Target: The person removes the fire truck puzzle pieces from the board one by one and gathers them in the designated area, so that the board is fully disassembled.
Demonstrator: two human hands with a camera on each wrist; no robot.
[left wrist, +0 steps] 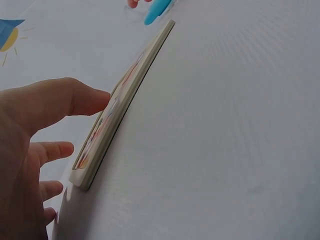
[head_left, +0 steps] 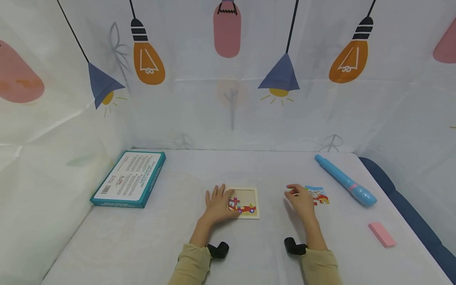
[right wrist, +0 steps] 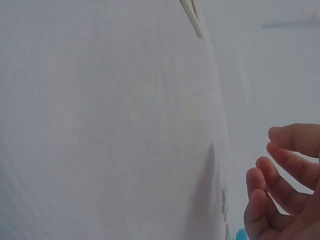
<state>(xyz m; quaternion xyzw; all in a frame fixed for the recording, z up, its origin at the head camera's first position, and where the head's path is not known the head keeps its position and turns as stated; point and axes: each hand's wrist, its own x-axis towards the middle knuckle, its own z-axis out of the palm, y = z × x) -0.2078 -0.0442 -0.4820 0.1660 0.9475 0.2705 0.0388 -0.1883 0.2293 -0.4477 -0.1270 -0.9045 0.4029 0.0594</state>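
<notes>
My left hand (head_left: 218,206) lies spread over the left side of a small wooden puzzle board (head_left: 252,192). In the left wrist view its thumb (left wrist: 90,101) touches the puzzle's near side, while the other fingers lie along the end of the board. Part of a colourful vehicle picture (head_left: 246,208) shows in the tray beside the thumb. To the right, my right hand (head_left: 302,200) hovers with loosely bent fingers; in the right wrist view nothing shows between thumb and fingertips. Several colourful puzzle pieces (head_left: 322,197) lie just beyond it, partly hidden by the hand.
A teal-edged box (head_left: 130,178) with a printed white face lies at the left. On the right are a light blue tube-shaped thing (head_left: 343,179) with a wider end and a pink block (head_left: 382,234). A patterned white curtain (head_left: 199,111) hangs behind the table.
</notes>
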